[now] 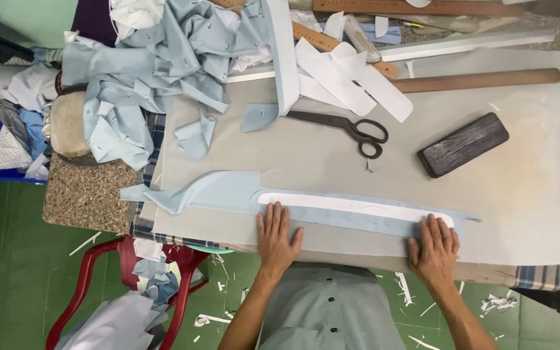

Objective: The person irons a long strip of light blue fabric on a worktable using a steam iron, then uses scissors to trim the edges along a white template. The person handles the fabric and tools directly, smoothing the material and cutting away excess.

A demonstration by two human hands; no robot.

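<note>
1. Left hand (276, 234) and right hand (434, 249) lie flat, fingers spread, gripping nothing, pressing the light blue strip (357, 217) at lower centre.
2. Uneven pressure could skew its white pattern piece (357, 206).

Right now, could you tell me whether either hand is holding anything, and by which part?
Nothing is gripped. The left hand and right hand lie flat, pressing the near edge of the blue fabric strip.

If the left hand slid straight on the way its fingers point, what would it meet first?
The left hand lies flat on the light blue fabric strip, fingers pointing away from the person. It would probably first cross the white pattern piece on the strip, then bare grey cloth, then the scissors.
</note>
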